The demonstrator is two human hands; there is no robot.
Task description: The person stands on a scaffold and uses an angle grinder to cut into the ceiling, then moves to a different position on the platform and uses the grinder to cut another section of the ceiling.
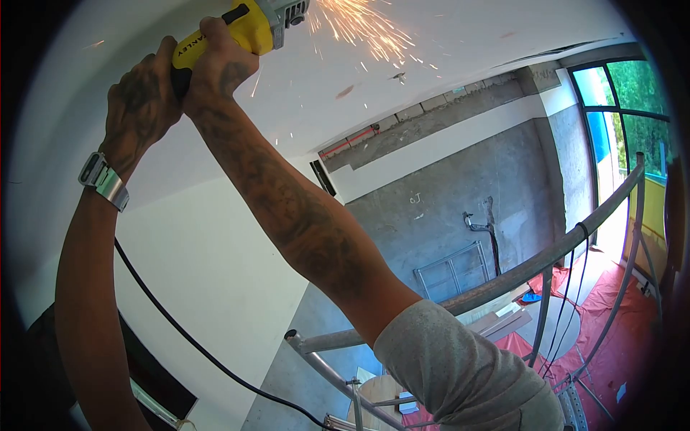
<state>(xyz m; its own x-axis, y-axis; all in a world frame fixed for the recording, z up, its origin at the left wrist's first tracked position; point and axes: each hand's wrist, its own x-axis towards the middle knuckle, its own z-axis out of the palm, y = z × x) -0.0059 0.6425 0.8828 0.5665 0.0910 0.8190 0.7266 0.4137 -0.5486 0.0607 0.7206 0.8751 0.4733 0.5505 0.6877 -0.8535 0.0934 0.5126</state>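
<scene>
A yellow angle grinder [248,29] with a grey head is raised overhead against the white ceiling [445,43]. Bright sparks [366,29] spray to the right from its head; the disc itself is out of frame at the top. My right hand [221,63] is wrapped round the grinder's yellow body. At the rear end of the tool, my left hand [142,97] is closed on the black-and-yellow handle, its fingers partly hidden. A metal watch [104,181] sits on the left wrist. The black cord [190,345] hangs down past my left forearm.
Metal scaffold rails [525,276] curve across the right and below my right arm. Far down, red sheeting [611,316] covers part of the floor, with boards [499,320] on it. Glass doors [622,108] stand at far right, beside a grey wall [445,194].
</scene>
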